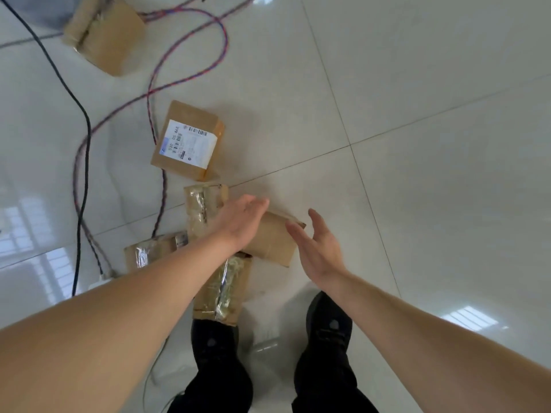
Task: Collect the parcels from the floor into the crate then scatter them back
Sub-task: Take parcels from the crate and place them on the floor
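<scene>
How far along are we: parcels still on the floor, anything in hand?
No crate in view; six parcels lie on the floor, the labelled parcel included. The left hand and right hand, both open, flank a plain parcel, holding nothing. Collecting or scattering: cannot tell.

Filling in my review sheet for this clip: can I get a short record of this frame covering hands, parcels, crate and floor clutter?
left hand: open, fingers straight, at the plain parcel
right hand: open, beside that parcel; no grip seen
parcels: six in view, among them one labelled parcel
crate: not in view
clutter: black cable, red-blue cable
</scene>
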{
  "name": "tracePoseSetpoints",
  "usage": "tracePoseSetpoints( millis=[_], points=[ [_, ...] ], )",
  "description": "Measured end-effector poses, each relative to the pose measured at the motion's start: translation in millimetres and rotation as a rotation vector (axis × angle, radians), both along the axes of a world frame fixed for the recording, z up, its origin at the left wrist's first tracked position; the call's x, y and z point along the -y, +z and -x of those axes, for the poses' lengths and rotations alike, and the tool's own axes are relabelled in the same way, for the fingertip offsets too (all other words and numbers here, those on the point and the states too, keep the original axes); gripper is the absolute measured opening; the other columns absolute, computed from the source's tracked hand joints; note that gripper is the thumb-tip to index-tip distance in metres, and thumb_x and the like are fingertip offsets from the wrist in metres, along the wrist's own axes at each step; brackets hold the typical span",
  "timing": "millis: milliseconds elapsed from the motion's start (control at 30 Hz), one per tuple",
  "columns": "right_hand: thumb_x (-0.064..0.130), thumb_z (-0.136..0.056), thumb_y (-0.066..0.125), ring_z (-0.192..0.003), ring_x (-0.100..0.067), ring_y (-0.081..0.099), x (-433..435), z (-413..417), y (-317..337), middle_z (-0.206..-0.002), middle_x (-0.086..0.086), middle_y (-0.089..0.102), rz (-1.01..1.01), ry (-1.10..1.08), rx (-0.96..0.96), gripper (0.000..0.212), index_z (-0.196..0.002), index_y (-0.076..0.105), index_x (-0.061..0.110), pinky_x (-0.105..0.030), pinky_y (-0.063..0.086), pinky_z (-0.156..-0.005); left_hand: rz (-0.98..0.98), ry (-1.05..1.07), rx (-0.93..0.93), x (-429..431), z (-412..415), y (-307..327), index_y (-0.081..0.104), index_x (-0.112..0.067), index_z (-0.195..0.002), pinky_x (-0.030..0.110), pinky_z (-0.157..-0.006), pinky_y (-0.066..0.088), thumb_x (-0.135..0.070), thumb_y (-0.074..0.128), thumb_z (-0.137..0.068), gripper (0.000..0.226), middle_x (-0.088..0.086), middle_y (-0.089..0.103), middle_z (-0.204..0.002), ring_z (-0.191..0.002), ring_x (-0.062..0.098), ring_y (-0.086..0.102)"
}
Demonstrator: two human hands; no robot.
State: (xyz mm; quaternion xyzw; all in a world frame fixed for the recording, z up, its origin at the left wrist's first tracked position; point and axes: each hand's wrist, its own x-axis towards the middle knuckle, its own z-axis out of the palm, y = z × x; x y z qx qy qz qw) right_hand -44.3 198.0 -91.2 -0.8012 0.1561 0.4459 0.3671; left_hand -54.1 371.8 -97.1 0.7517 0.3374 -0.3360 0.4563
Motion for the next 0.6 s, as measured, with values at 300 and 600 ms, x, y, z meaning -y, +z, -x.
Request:
tracePoseSetpoints(
  millis=[300,600],
  points=[
    [0.059,-0.091,0.062,-0.146,-0.021,0.04,-10.8,-0.2,-34.6,-0.162,-0.002,0.04,-0.042,-0.337,-0.082,0.088,-0.162,0.03,0.02,-0.032,0.033,-0.112,0.074,0.184,-0.057,8.4,-1.8,-31.1,0.025,-0.018,-0.159,0.048,-0.118,0.029,-0.058,0.038,-0.101,0.072,0.006,0.028,-0.164,-0.148,0.027,0.03],
    [0.056,-0.102,0.044,-0.087,-0.008,0.055,5.4,-5.0,-27.0,-0.097,0.005,0.061,0.094,-0.341,-0.055,0.039,-0.108,0.057,0.02,-0.03,0.04,-0.067,0.132,0.313,-0.142,8.1,-2.8,-20.0,0.06,-0.022,-0.136,0.048,-0.107,0.043,-0.067,0.028,-0.1,0.066,0.0,0.061,-0.133,-0.119,0.023,0.054]
  ],
)
